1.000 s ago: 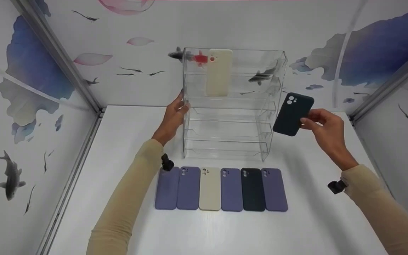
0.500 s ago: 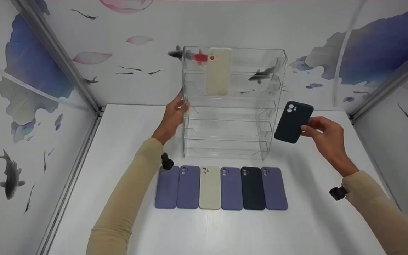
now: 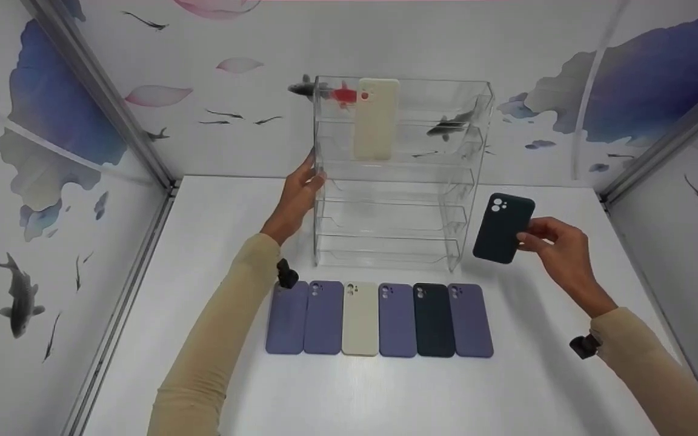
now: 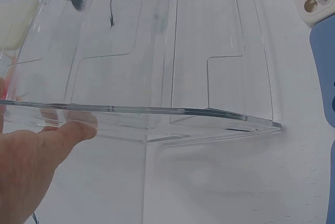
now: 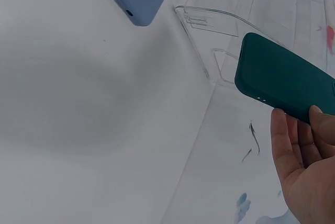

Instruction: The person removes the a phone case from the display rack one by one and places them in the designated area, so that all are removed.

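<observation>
My right hand (image 3: 558, 245) pinches a dark green phone case (image 3: 502, 229) by its right edge, thumb on the near face. Held upright and slightly tilted, the case is in the air to the right of a clear acrylic rack (image 3: 385, 242); it looks plainly green (image 5: 282, 75) in the right wrist view. My left hand (image 3: 294, 197) grips the rack's left side panel, thumb at its front edge and fingers along the outside. In the left wrist view, that hand (image 4: 31, 156) lies against the clear panel. A cream phone case (image 3: 376, 120) stands in the rack's top tier.
In front of the rack, several phone cases lie side by side in a row: purple ones (image 3: 323, 318), a cream one (image 3: 360, 321) and a dark one (image 3: 434, 321). The white table (image 3: 349, 399) is enclosed by printed panels at the back and sides.
My right hand has lowered the dark green case steadily from beside the rack's middle tiers towards the table. The left hand, the rack and the row have stayed in place.
</observation>
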A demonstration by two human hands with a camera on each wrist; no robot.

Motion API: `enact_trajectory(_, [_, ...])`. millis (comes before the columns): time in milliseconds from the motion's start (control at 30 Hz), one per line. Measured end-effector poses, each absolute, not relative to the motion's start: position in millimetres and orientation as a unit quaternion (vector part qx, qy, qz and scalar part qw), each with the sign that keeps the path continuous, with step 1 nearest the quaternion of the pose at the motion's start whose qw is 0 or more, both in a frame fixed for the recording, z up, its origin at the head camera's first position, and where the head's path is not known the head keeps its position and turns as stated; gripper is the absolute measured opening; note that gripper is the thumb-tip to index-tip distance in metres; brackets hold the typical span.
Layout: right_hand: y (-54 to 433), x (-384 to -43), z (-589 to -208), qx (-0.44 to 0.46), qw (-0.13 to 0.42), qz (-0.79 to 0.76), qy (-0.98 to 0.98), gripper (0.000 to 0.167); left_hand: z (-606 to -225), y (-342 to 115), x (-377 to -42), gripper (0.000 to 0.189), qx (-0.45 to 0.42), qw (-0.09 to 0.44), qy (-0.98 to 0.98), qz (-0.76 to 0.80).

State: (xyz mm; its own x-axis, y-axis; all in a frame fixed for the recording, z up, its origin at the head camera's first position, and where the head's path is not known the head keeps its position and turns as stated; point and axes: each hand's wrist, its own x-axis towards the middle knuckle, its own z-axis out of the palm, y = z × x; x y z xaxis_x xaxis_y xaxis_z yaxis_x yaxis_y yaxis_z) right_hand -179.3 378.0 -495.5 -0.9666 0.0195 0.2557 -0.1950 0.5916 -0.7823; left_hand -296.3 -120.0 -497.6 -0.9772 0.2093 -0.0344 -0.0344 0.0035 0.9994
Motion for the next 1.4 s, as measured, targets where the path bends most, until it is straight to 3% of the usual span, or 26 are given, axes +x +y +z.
enact_trajectory(800, [426,-130,-540,0.029,0.040,0.440,-0.897,0.025,-498,-120,-296,0.071,0.055,0.088,0.703,0.704])
enact_trajectory(1400, [430,-110,-568,-0.008,-0.087,0.419,-0.904,0.037,-499,-120,-296,0.070,0.063,0.084,0.709,0.698])
